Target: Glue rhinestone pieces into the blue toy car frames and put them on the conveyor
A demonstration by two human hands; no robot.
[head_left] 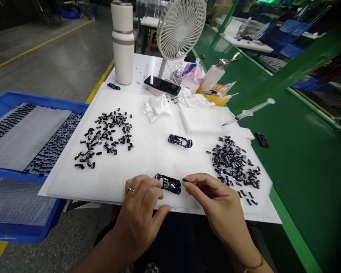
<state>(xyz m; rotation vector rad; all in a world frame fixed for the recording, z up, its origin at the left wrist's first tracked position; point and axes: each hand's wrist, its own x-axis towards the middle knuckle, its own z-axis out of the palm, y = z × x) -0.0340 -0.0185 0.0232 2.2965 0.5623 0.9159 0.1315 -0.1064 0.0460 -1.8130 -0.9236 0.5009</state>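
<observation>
A dark blue toy car body (170,184) lies near the front edge of the white foam sheet, between my hands. My left hand (142,201) is at its left end, fingers bent and thumb apart, gripping nothing; whether the fingertips touch the car is hard to tell. Between thumb and forefinger, my right hand (213,193) pinches a small black part (184,180) just off the car's right end. A second toy car body (180,141) lies farther back. Loose small black parts form a dense pile (230,159) on the right and a looser spread (108,132) on the left.
Behind stand a white bottle (123,49), a fan (182,32) with a phone (162,85) at its base, crumpled tissue (157,107) and a yellow tray (216,99). A syringe (248,112) lies at right. Blue crates (49,96) are at left, a green ledge (290,163) at right.
</observation>
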